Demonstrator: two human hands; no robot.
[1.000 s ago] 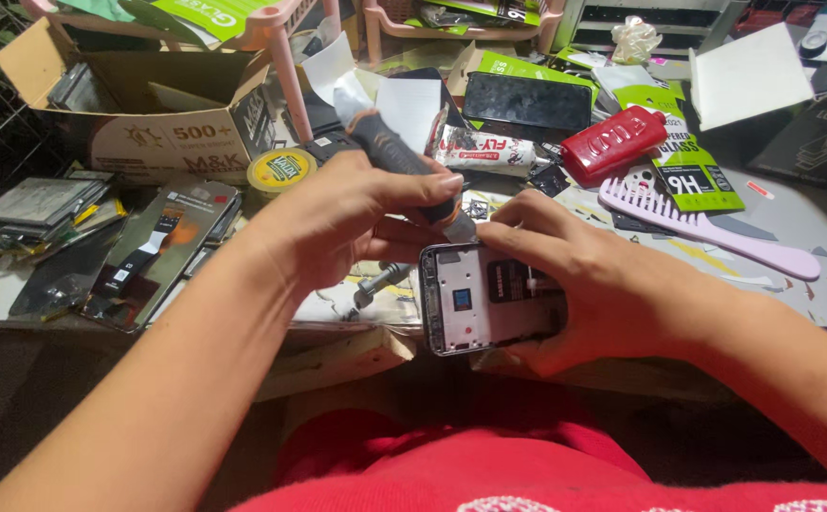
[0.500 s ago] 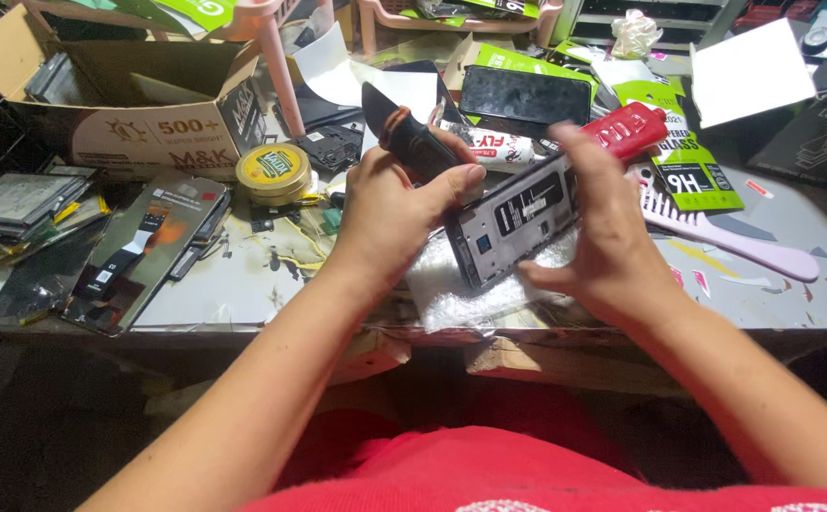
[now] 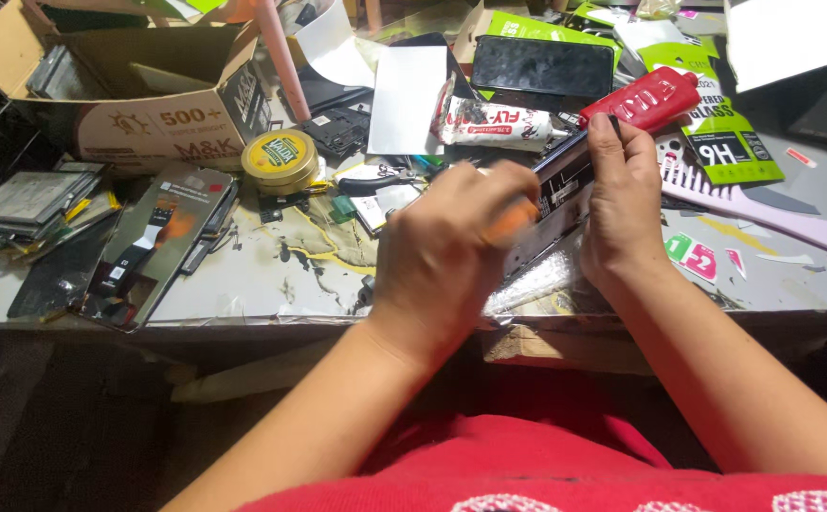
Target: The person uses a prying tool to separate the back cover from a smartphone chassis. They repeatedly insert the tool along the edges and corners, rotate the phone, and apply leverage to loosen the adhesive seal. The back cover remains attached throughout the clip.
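Steadying an opened phone point(image 3: 565, 185) on edge above the desk point(image 3: 243, 284), right hand point(image 3: 622, 204) clasps its upper end; left hand point(image 3: 451, 251), blurred, closes around an orange-tipped tool point(image 3: 511, 220) against it.

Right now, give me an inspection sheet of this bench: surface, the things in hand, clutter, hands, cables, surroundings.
Surface: grey worktop, stained and scuffed, with a torn front edge.
Job's things: opened phone, tilted, over a clear plastic wrap; orange-tipped tool, blurred.
Clutter: yellow round tin, cardboard box, red case, pink comb, white tube, phone panels, green packets.
Hands: left hand grips the tool against the phone; right hand steadies the phone's upper edge.
Cables: nothing seen.
Surroundings: dark floor below; red garment in the lap.
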